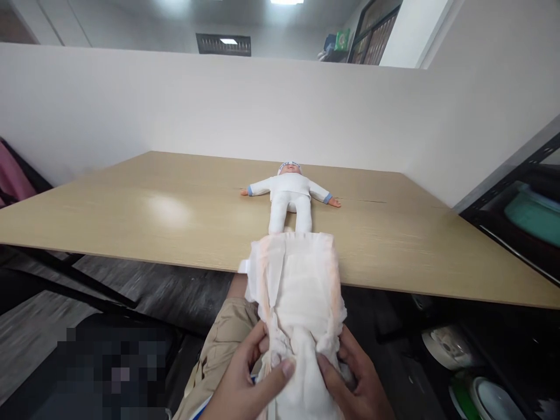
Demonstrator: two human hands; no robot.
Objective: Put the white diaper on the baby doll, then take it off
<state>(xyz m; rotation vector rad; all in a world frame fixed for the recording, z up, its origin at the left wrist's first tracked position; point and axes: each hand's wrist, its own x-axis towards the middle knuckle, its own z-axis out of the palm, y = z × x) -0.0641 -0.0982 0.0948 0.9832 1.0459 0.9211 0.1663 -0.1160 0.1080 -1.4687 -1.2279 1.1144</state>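
Observation:
An unfolded white diaper (301, 286) with peach-tinted side edges is stretched out over my lap, its far end against the table's front edge. My left hand (254, 373) grips its left side, thumb lying on the inner surface and fingers curled underneath. On the opposite side my right hand (354, 373) pinches it in the same way. Between my thumbs the inner padding bulges up in a ridge. Past the diaper's far end a baby doll (290, 195) in white clothes and a patterned cap lies on its back, arms spread, its feet hidden behind the diaper.
The wooden table (196, 216) reaches back to a white partition (271, 111). A black shelf rack (525, 192) with a teal item stands at the right. Below the table on the right are white round containers (490, 399). A dark chair (87, 361) is at lower left.

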